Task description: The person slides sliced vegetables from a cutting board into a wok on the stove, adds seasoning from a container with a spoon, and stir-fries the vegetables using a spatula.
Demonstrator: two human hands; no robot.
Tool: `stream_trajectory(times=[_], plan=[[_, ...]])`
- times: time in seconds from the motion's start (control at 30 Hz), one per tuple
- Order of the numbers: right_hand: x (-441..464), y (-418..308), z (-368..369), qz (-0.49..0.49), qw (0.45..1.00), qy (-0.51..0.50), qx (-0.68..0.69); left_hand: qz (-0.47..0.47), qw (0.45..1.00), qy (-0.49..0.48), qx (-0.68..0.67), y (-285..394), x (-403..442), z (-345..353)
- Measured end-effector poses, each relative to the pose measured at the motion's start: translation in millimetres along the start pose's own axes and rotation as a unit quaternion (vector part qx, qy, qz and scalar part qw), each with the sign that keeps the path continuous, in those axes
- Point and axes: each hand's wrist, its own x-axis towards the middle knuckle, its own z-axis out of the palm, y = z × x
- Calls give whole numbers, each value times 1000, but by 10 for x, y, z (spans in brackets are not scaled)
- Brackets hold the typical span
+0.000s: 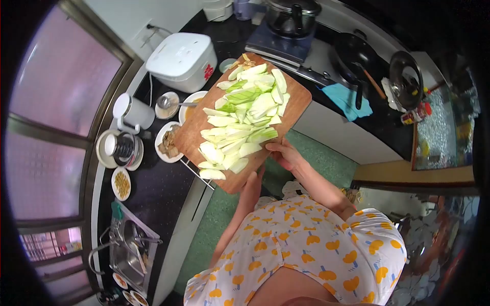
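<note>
A wooden cutting board (191, 125) is held up in front of my body, over the floor and the counter's edge. Pale green vegetable slices (240, 122) cover much of it, with a small pile of yellowish slivers (248, 63) at its far end. My right hand (284, 154) grips the board's near edge, thumb on top and the other fingers mostly hidden beneath. Closer to the bottom corner, my left hand (251, 182) holds the board from below; its fingers are largely out of sight.
A white rice cooker (181, 56), a plate of brownish food (167, 143) and a white pitcher (135, 112) stand on the left counter, with a sink (130, 250) nearer me. A lidded pot (292, 18) and a black wok (354, 53) sit on the back stoves.
</note>
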Motion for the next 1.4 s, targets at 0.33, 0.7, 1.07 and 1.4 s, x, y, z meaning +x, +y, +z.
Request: stream_trajectory(times=[0.33, 0.7, 1.07, 1.4], plan=[[-85, -291, -174, -100, 990, 29, 96, 21, 976, 19, -216, 225, 673, 784], [-504, -973, -600, 49, 978, -67, -192, -38, 966, 36, -253, 280, 881, 1002], [-820, -3688, -1294, -171, 800, 3, -575, -43, 970, 31, -238, -143, 998, 1312], [377, -4114, -2042, -257, 622, -108, -732, -69, 970, 32, -232, -441, 1104, 1591]])
